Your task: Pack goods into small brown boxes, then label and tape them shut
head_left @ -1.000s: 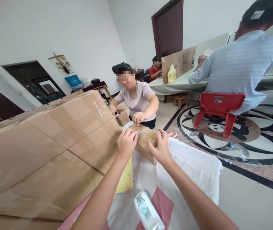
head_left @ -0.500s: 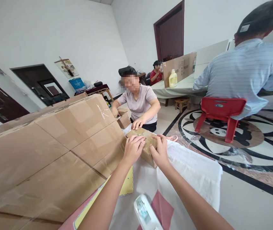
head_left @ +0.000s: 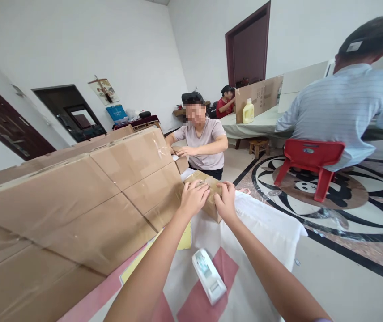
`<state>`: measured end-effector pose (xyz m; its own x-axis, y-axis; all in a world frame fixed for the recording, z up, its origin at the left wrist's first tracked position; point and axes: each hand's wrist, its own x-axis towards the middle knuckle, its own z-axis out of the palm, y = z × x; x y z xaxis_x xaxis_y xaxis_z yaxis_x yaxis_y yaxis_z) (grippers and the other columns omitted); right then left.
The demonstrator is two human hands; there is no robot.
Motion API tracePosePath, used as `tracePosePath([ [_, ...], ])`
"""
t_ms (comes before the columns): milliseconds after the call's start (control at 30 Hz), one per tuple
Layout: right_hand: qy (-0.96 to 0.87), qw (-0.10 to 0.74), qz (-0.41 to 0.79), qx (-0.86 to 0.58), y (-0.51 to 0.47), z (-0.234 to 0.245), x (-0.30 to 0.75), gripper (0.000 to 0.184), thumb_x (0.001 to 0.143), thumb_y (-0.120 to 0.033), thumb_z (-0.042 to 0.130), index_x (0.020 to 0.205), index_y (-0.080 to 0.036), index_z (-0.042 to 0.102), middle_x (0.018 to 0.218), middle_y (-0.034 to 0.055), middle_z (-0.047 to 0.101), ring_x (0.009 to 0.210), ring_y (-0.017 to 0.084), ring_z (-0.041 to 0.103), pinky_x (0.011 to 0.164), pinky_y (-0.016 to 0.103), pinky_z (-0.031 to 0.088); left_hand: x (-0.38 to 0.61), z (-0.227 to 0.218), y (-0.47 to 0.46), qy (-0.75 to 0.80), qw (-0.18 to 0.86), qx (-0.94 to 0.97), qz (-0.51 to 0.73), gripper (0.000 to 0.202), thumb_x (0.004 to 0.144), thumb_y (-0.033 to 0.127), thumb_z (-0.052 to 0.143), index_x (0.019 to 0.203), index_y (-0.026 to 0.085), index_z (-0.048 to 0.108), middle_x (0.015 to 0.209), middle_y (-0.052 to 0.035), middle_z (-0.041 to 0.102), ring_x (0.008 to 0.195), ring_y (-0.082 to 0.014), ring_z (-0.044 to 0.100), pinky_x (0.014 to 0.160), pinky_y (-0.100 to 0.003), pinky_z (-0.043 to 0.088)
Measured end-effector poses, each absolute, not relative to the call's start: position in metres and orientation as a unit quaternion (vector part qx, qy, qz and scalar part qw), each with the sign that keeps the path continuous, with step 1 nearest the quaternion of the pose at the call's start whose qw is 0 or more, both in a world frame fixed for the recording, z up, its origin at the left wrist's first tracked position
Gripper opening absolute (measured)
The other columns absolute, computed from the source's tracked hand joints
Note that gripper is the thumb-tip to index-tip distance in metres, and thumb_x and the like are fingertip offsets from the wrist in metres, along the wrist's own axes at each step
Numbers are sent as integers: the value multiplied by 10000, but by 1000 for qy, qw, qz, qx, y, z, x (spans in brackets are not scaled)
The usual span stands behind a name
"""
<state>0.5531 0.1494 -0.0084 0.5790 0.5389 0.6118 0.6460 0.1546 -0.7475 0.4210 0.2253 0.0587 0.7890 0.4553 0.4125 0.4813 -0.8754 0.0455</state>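
A small brown cardboard box (head_left: 211, 206) sits on a white and red cloth (head_left: 261, 223) in front of me. My left hand (head_left: 194, 197) is curled over its near top edge. My right hand (head_left: 227, 200) grips the same box from the right, fingers bent. The two hands almost touch over the box. A person in a pale shirt (head_left: 202, 142) sits just beyond it, with both hands at another small box (head_left: 180, 163) by the big cartons.
Large taped cardboard cartons (head_left: 77, 201) fill the left side. A white tape dispenser (head_left: 209, 276) lies on the cloth near me. A person sits on a red chair (head_left: 312, 156) at a covered table (head_left: 261, 126) with a yellow bottle (head_left: 248, 112).
My hands have drawn closer together on the small box. The person opposite has taken a hand off it and turned to the other small box. The view has shifted slightly.
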Motion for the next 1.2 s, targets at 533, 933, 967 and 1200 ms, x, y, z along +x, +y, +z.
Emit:
tracePosePath([
  [533,-426,559,4,-712,51,5,526,432,867,-410,476,1240,-214,570,1436,185,476,1336,413,390,1045,664,314,209,28,113,-356,67,-874,-325,339,1000,257,343,1095,225,667,1006,-68,751,948,-253,647,841,-381,457],
  [933,-835,364,269,-313,118,54,158,201,844,-185,528,951,-224,694,968,42,726,943,219,674,890,367,517,-177,-26,74,-729,5,-442,-523,354,889,554,457,797,248,608,774,-22,640,661,-223,538,737,-388,437],
  [967,-839,350,303,-287,124,45,114,233,837,-196,552,1005,-231,710,1025,47,737,989,232,681,933,390,518,-199,-25,83,-733,10,-419,-536,364,896,556,444,806,246,613,792,-29,646,695,-232,551,774,-405,452],
  [1200,-714,386,440,-385,178,-29,-122,762,882,-391,582,1563,-139,351,1645,170,330,1564,315,227,1245,536,261,-278,-32,184,-683,-19,-348,-642,710,688,554,772,1235,161,548,1225,-170,637,1111,-315,623,990,-498,502],
])
